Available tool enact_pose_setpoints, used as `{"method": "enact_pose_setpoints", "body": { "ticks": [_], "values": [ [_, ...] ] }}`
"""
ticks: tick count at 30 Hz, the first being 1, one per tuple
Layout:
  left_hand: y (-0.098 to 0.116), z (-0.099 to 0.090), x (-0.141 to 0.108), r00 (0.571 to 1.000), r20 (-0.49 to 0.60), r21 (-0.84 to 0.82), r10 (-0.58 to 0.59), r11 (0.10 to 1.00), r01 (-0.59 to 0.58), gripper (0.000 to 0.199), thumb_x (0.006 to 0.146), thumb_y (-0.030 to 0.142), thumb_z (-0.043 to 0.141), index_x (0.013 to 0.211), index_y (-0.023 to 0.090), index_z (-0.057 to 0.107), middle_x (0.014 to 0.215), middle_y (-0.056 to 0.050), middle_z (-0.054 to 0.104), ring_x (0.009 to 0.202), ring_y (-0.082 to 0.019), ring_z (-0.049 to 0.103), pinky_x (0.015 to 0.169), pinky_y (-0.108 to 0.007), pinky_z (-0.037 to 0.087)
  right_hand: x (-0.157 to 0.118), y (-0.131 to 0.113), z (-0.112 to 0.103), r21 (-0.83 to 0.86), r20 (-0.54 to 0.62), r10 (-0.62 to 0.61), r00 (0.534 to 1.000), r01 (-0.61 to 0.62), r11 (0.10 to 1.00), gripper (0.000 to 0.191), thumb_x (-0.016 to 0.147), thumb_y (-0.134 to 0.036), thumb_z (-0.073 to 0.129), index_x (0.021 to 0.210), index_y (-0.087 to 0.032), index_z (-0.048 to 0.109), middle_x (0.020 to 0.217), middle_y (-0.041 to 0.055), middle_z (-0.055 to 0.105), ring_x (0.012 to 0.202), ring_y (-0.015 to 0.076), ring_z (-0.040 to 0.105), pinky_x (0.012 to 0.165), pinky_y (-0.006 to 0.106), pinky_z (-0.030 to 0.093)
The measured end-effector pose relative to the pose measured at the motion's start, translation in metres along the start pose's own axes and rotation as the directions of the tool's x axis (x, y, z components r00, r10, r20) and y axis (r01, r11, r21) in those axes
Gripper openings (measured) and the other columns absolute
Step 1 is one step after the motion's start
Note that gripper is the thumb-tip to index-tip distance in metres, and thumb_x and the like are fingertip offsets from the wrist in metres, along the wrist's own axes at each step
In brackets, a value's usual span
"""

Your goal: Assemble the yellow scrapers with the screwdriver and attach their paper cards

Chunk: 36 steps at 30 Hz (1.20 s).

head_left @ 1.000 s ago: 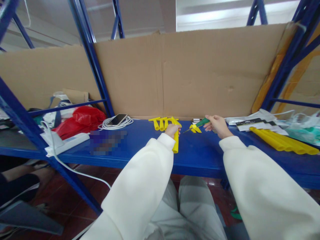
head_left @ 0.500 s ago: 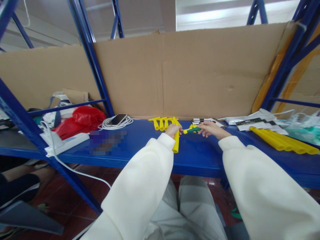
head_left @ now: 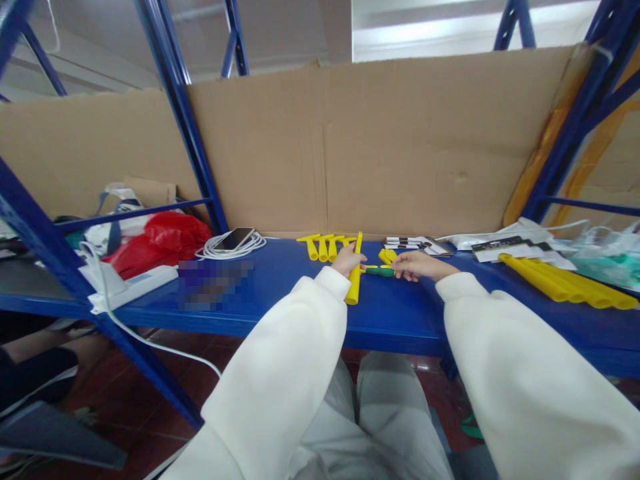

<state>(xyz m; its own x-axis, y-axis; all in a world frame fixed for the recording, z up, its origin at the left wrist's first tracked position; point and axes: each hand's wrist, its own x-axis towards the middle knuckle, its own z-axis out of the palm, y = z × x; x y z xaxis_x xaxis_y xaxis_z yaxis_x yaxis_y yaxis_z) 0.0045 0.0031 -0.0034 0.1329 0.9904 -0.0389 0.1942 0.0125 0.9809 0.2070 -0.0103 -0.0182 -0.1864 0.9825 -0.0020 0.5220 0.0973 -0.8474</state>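
My left hand (head_left: 345,259) is closed around a yellow T-shaped handle (head_left: 353,288), whose hollow round end points toward me. From the right, my right hand (head_left: 414,266) pinches the end of a green and yellow screwdriver (head_left: 381,271). It lies roughly level, its far end meeting the side of the handle near my left fingers. The contact point is too small to make out. Just behind the screwdriver are small yellow pieces (head_left: 387,255). Several more yellow T-shaped handles (head_left: 323,249) stand in a row left of my left hand.
Several long yellow tubes (head_left: 565,283) lie at the right beside black and white packets (head_left: 520,247). A phone (head_left: 235,239) rests on a coiled white cable at the left, near a power strip (head_left: 143,285) and a red bag (head_left: 163,241). Cardboard (head_left: 400,147) walls the back of the blue shelf.
The screwdriver has shifted slightly down and turned more level. My right hand has moved a little left and down with it. The handle in my left hand has turned, showing its top edge-on.
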Motion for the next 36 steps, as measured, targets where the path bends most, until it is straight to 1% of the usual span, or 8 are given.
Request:
{"method": "enact_pose_setpoints", "body": {
  "ticks": [5,8,12,17,20,24,29,36],
  "values": [
    [-0.006,0.002,0.004,0.982,-0.003,0.118,0.187,0.976,-0.185,0.07,0.08,0.004,0.059,0.147,0.022,0.046,0.124,-0.01,0.065,0.06,-0.008,0.064,0.06,-0.021,0.055,-0.004,-0.004,0.0,-0.057,0.015,0.018,1.0,-0.017,0.998,0.019,0.077,-0.033,0.069,0.072,-0.018,0.058,0.065,0.0017,0.067,0.046,0.0075,0.052,0.041,0.017,0.039],
    [-0.009,0.004,0.004,0.951,0.028,0.206,0.307,0.929,-0.306,0.067,0.079,0.003,0.062,0.143,0.018,0.051,0.132,-0.012,0.062,0.061,-0.008,0.064,0.068,-0.026,0.059,-0.001,-0.002,-0.002,-0.118,-0.02,0.006,1.0,-0.009,0.993,0.018,0.08,-0.032,0.065,0.071,-0.018,0.058,0.065,0.0017,0.067,0.046,0.0081,0.051,0.042,0.019,0.039],
    [-0.009,0.002,0.0,0.928,0.103,0.372,0.359,0.851,-0.371,0.061,0.079,0.002,0.062,0.138,0.013,0.056,0.126,-0.013,0.067,0.069,-0.014,0.07,0.078,-0.032,0.06,0.006,0.006,-0.013,-0.415,-0.276,0.009,0.961,-0.127,0.901,0.015,0.082,-0.017,0.055,0.068,-0.017,0.061,0.067,0.0053,0.068,0.051,0.0127,0.057,0.051,0.023,0.044],
    [-0.007,-0.002,-0.003,0.903,0.098,0.545,0.418,0.737,-0.4,0.054,0.08,0.002,0.061,0.133,0.012,0.061,0.127,-0.011,0.066,0.107,-0.022,0.068,0.1,-0.03,0.051,0.011,0.022,-0.03,-0.62,-0.52,-0.091,0.85,-0.302,0.724,0.025,0.079,-0.008,0.053,0.092,-0.017,0.073,0.096,0.0121,0.074,0.093,0.0225,0.07,0.08,0.027,0.051],
    [-0.008,-0.003,-0.002,0.88,0.087,0.612,0.467,0.672,-0.417,0.051,0.081,0.002,0.061,0.131,0.011,0.063,0.131,-0.01,0.064,0.122,-0.021,0.06,0.108,-0.028,0.044,0.013,0.03,-0.035,-0.637,-0.501,-0.045,0.864,-0.334,0.695,0.036,0.079,-0.006,0.052,0.105,-0.018,0.074,0.11,0.013,0.073,0.106,0.0245,0.068,0.089,0.03,0.05],
    [-0.009,-0.003,-0.001,0.867,0.101,0.668,0.488,0.613,-0.422,0.052,0.08,0.0,0.057,0.13,0.011,0.063,0.13,-0.009,0.065,0.125,-0.02,0.058,0.11,-0.027,0.04,0.016,0.036,-0.036,-0.662,-0.439,-0.013,0.898,-0.314,0.681,0.044,0.078,-0.003,0.051,0.114,-0.017,0.073,0.12,0.0139,0.07,0.115,0.0255,0.065,0.096,0.032,0.048],
    [-0.012,0.0,0.0,0.843,0.13,0.694,0.522,0.56,-0.453,0.051,0.08,-0.002,0.055,0.128,0.012,0.065,0.129,-0.01,0.066,0.123,-0.021,0.059,0.111,-0.03,0.04,0.018,0.037,-0.036,-0.703,-0.356,-0.042,0.934,-0.237,0.671,0.045,0.078,-0.003,0.048,0.111,-0.016,0.076,0.112,0.0123,0.073,0.109,0.0236,0.068,0.095,0.03,0.05],
    [-0.011,0.005,-0.001,0.826,0.19,0.705,0.531,0.512,-0.492,0.052,0.078,-0.005,0.054,0.126,0.01,0.066,0.125,-0.013,0.067,0.123,-0.022,0.06,0.11,-0.031,0.042,0.02,0.04,-0.036,-0.731,-0.335,-0.103,0.936,-0.19,0.655,0.04,0.077,-0.005,0.052,0.103,-0.02,0.079,0.102,0.0073,0.077,0.103,0.0213,0.07,0.094,0.025,0.05]
  ]
}}
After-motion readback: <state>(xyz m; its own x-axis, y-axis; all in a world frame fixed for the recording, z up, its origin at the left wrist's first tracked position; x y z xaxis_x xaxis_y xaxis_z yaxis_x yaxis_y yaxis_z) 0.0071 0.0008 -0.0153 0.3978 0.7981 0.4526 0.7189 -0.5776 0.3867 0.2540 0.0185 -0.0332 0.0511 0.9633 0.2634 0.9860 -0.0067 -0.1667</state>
